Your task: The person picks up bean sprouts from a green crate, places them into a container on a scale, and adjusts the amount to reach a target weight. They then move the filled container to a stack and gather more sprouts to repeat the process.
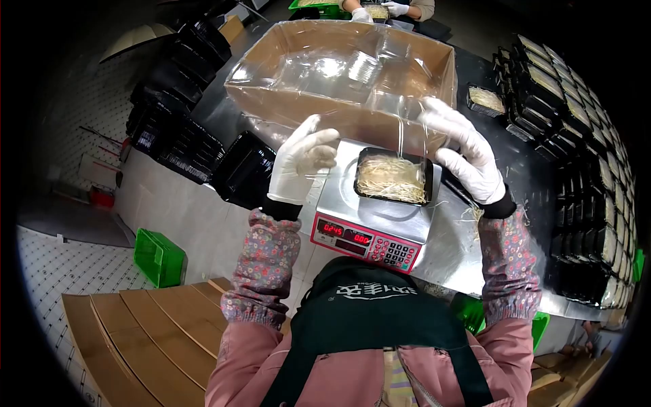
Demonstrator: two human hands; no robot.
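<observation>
A black tray of pale sprouts [391, 178] rests on the steel plate of a red-edged scale [339, 203], whose red display is lit. To the left of the tray, my left hand [303, 161], in a white glove, is raised with its fingers apart and nothing in them. My right hand [468, 149], also gloved in white, is at the tray's upper right. Its thumb and fingers are spread around a see-through, shiny piece whose outline is hard to make out. Behind the scale is a cardboard box [325, 112] lined with clear film and holding clear plastic lids [365, 68].
Stacks of empty black trays [244, 169] line the left side. Filled trays [583, 197] are piled high at the right, with one tray of sprouts [485, 100] beside them. A green crate [159, 258] stands at lower left. Across the table are a co-worker's gloved hands [397, 9].
</observation>
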